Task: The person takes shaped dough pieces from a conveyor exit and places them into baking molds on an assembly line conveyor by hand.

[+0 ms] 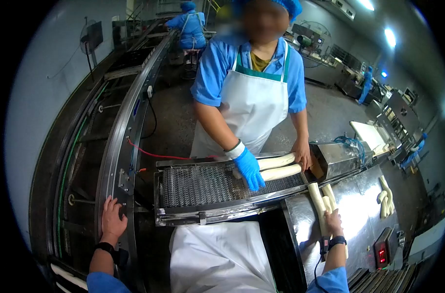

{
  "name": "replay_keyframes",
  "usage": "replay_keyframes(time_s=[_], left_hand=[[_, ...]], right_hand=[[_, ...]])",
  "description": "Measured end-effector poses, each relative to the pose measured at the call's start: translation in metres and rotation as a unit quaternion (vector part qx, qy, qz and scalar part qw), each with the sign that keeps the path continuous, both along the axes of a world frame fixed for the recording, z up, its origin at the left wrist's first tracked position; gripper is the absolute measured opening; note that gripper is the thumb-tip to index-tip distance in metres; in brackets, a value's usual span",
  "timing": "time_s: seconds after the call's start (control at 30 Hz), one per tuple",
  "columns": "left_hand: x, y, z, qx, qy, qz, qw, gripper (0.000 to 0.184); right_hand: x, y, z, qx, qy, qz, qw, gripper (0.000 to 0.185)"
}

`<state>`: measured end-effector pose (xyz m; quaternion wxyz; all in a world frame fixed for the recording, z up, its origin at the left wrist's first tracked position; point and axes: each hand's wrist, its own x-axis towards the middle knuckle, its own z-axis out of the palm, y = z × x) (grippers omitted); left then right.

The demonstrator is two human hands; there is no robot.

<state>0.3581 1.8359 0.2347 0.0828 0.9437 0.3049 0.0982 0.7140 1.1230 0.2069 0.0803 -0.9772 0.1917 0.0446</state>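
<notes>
My left hand (114,218) lies on the metal side rail (134,117) of a long conveyor at the left, fingers spread and holding nothing. On the steel table (364,195) at the right, my right hand (334,222) is closed around a pale dough roll (329,193). Another long dough roll (317,202) lies just left of that hand. Across from me, a co-worker's blue-gloved hand (249,168) and bare hand (303,152) are on two dough rolls (281,172) over a wire-mesh belt (198,185).
A twisted dough piece (386,198) lies farther right on the table, above a box with a red digital display (382,251). The co-worker (254,93) in a white apron stands behind the mesh belt. Another person (188,27) sits by the long conveyor. A red cable (156,155) crosses between the conveyors.
</notes>
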Motion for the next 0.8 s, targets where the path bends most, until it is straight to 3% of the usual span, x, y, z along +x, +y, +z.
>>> replay_keyframes(time_s=[0.07, 0.2, 0.27, 0.4, 0.5, 0.57, 0.7, 0.8], left_hand=[[-0.001, 0.001, -0.005, 0.007, -0.001, -0.002, 1.0, 0.031], [0.001, 0.001, -0.006, 0.007, -0.003, -0.001, 1.0, 0.031], [0.001, 0.002, -0.009, 0.004, -0.006, -0.007, 1.0, 0.031], [0.003, -0.005, -0.003, 0.0, -0.012, -0.001, 1.0, 0.031], [0.004, -0.014, 0.009, -0.009, -0.01, 0.004, 1.0, 0.03], [0.001, -0.013, 0.01, -0.017, -0.009, 0.007, 1.0, 0.03], [0.001, -0.012, 0.003, -0.001, -0.016, -0.008, 1.0, 0.032], [0.004, -0.02, 0.011, -0.026, -0.01, 0.008, 1.0, 0.032]], right_hand=[[0.0, 0.012, 0.008, 0.0, 0.029, -0.011, 1.0, 0.092], [-0.021, 0.061, 0.055, -0.03, 0.063, -0.046, 0.997, 0.104], [-0.009, 0.039, 0.044, 0.049, 0.068, -0.016, 0.996, 0.104], [0.01, 0.017, 0.023, 0.058, 0.054, 0.0, 0.997, 0.097], [0.013, 0.009, 0.018, 0.032, 0.033, -0.019, 0.999, 0.081], [0.01, 0.003, 0.018, 0.088, 0.004, 0.006, 0.996, 0.073], [0.009, -0.01, 0.016, 0.114, 0.006, 0.046, 0.992, 0.07], [-0.003, -0.005, 0.014, 0.067, -0.022, 0.055, 0.996, 0.075]])
